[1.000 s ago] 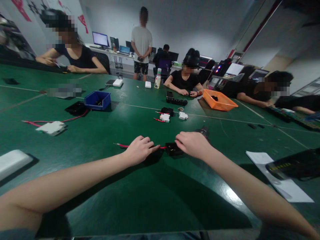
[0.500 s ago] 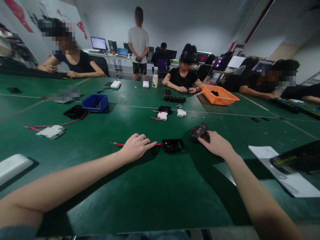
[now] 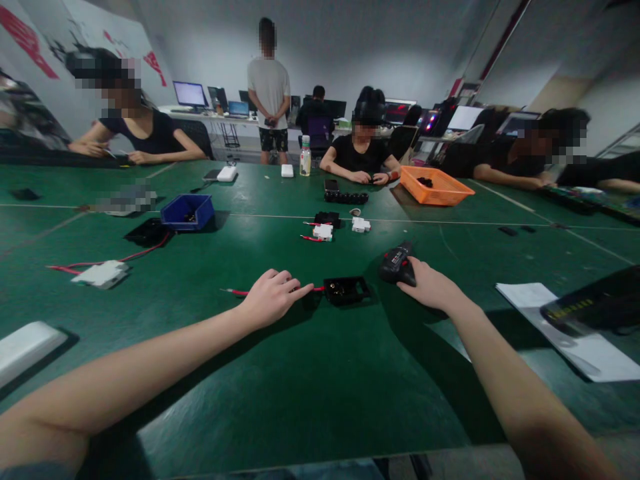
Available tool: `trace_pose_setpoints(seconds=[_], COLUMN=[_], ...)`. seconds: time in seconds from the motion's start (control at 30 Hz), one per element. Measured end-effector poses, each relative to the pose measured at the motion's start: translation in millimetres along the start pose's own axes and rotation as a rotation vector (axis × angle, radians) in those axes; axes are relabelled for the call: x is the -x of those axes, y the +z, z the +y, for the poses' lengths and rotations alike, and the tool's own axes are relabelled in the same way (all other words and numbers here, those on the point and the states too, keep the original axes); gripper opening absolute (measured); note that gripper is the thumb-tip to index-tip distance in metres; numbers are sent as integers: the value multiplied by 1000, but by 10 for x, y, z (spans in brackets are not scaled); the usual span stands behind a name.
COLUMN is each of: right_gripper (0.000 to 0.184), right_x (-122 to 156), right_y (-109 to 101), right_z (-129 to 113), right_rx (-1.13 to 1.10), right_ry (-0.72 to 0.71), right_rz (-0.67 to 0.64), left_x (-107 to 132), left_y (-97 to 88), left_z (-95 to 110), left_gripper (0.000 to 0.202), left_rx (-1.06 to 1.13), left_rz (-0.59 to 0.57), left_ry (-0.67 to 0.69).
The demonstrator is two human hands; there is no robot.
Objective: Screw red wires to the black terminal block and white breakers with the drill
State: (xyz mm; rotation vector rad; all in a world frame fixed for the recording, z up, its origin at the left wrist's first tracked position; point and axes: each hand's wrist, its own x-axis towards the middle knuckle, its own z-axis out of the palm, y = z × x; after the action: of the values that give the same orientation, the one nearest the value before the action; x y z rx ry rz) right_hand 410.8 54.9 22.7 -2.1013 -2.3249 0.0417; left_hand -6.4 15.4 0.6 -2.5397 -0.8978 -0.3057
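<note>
I have the right hand [image 3: 429, 287] closed round the handle of the black power drill [image 3: 397, 264], thumb on the near side, fingers on the far side. The left hand [image 3: 267, 299] covers the red wire [image 3: 319, 289], its index finger stretched out along it; the other fingers are bent, and from where I sit I can't tell whether they pinch the wire or only press it. The open black case [image 3: 346, 291] lies on the green table [image 3: 280, 407] between my two hands, just beyond the left fingertip, joined to the wire, with the drill near its other end. Both forearms reach forward from the near edge, angled inward, the left palm down.
</note>
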Motion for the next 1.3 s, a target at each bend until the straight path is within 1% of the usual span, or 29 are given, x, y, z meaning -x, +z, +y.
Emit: trace_pose_setpoints(seconds=[0.1,0.13,0.2,0.27,0.33,0.43,0.5,0.6,0.83,1.07,1.3], right_gripper=[72,70,65,59,49,37,37,42,45,49,45], right_x=[38,62,129,213,304,424,472,481,428,425,412], right_y=[-18,-32,-70,-114,-141,-117,-66,11,75,129,145], right_z=[-42,-78,-197,-384,-616,-964,-1138,-1282,-1381,-1407,-1421], right_rx=[46,87,174,184,78,-100,-138,-125,-100,-90,-95], right_ry=[15,19,-15,-122,-271,-500,-612,-682,-706,-701,-710], right_rz=[14,46,158,294,400,492,495,450,354,384,364], left_x=[4,5,6,5,3,3,4,4,-3,4,9], left_y=[7,8,4,-2,-5,1,8,7,-6,24,32], left_z=[1,1,2,3,3,3,2,3,11,6,6], left_gripper=[41,41,41,41,41,40,39,35,37,38,37], left_rx=[2,2,2,4,8,13,14,15,22,18,15], left_rz=[4,6,8,6,5,13,19,25,24,29,21], left_ry=[-4,-6,-10,-12,-11,-7,-7,-10,-8,-11,-17])
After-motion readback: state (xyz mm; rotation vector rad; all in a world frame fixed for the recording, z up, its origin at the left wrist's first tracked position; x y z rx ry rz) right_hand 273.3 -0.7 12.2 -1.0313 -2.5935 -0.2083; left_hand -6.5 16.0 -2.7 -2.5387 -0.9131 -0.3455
